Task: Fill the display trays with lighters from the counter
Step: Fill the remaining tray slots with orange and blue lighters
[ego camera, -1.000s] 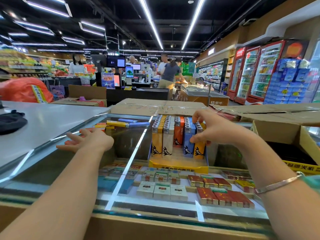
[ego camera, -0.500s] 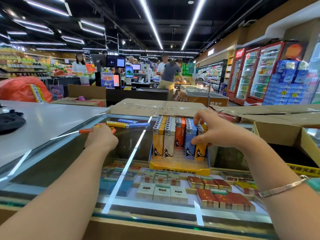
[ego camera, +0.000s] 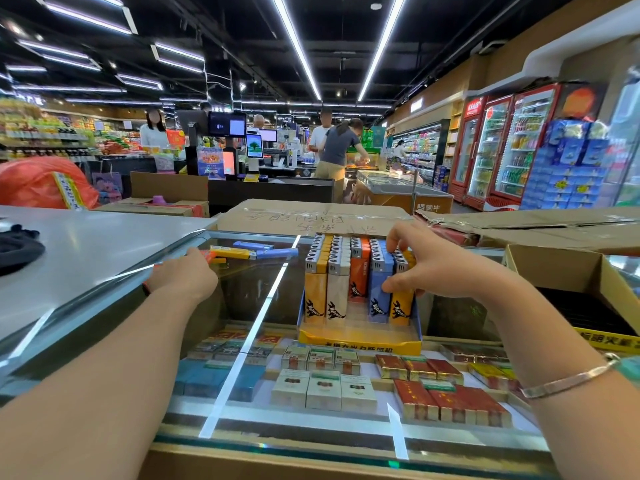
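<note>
figure: restocking a lighter display, head view. the display tray stood on the glass counter, its yellow front lip toward the person, so that its rows could be filled from the near side. upright lighters in the tray were packed in colour columns of orange, white, red and blue; the red column sat further back than its neighbours, and a strip of bare tray floor lay in front of all the rows, which suggests free slots remained. the right hand reached over the tray's right column, thumb and fingers pinching a yellow lighter near its upper body, probably to seat it squarely against the blue column beside it. the left hand lay at the counter's far left edge with its fingers curled over a red lighter, of which only the end showed past the knuckles; the grip itself was hidden behind the back of the hand. just beyond it, the loose lighters, yellow and blue, lay flat on the glass, within easy reach as the supply for the next slots. cigarette packs lay under the glass. an open cardboard box stood to the right of the tray.
</note>
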### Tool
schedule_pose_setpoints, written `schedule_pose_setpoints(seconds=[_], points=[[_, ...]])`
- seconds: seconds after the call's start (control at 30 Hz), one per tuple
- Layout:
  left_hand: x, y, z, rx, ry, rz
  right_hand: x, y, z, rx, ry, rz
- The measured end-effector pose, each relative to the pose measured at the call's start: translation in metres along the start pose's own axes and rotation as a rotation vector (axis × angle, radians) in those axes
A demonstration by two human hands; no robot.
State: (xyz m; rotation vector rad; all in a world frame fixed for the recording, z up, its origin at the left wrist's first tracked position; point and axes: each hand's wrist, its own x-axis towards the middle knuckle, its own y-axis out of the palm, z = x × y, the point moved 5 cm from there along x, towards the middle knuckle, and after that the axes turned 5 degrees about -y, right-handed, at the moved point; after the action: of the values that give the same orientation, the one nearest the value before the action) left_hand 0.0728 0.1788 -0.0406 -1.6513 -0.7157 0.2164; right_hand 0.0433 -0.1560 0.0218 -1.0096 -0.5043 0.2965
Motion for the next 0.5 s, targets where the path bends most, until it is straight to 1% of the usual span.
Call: schedule_pose_setpoints(seconds=[0.1,0.27,0.5], points=[[-0.001,-0.003,-0.005,0.029,-0.002,0.000,0.001,0.000,-0.001,-0.008,-0.003,-0.002],[-0.004,-0.004,-0.013,-0.002,0.078,0.075,0.001,-0.003,-0.002,-0.058,-0.024,-0.003],[-0.011,-0.012,-0.016,-0.002,0.143,0.098,0.001,-0.004,0.000,-0.065,-0.001,-0.023]])
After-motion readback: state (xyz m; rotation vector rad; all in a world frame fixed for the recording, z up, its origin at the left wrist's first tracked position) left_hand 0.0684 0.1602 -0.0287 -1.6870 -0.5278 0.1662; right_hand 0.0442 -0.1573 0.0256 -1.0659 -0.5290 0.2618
